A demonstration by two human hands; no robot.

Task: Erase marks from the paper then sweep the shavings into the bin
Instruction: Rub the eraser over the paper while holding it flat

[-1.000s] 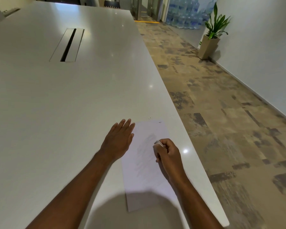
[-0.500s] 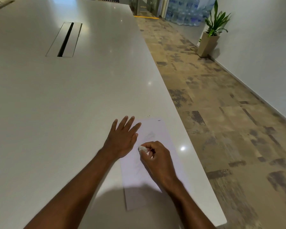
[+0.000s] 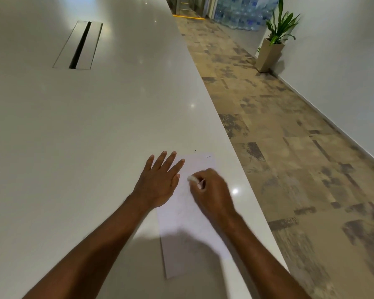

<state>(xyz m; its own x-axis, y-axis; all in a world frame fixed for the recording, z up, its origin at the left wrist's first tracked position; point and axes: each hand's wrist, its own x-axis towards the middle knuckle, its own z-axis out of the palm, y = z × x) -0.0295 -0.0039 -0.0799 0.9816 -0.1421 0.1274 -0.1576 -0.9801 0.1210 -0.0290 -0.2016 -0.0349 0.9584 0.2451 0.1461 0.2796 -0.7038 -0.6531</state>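
The left hand (image 3: 159, 182) lies flat in the lower middle of the frame, its fingers straight and slightly spread, the palm pressing down on the left edge of the paper (image 3: 181, 214) and partly on the counter (image 3: 73, 137). Just to its right, the right hand (image 3: 212, 190) is curled, with its fingertips pinching a small white eraser (image 3: 191, 179) whose tip touches the upper part of the sheet; the hand is blurred, so the exact finger placement is hard to make out. The paper lies lengthwise near the right edge of the white counter, running from the middle of the frame toward the bottom, its lower end in shadow between the two forearms. Only faint grey marks show on it, and no writing can be read. A few dark shavings (image 3: 207, 157) sit at and just beyond the sheet's far end. In the upper left of the frame a cable slot (image 3: 79, 45) is set into the counter. At the upper right a potted plant (image 3: 274, 39) stands on the floor against the wall, with stacked water bottles (image 3: 238, 14) near it; no labels are legible.
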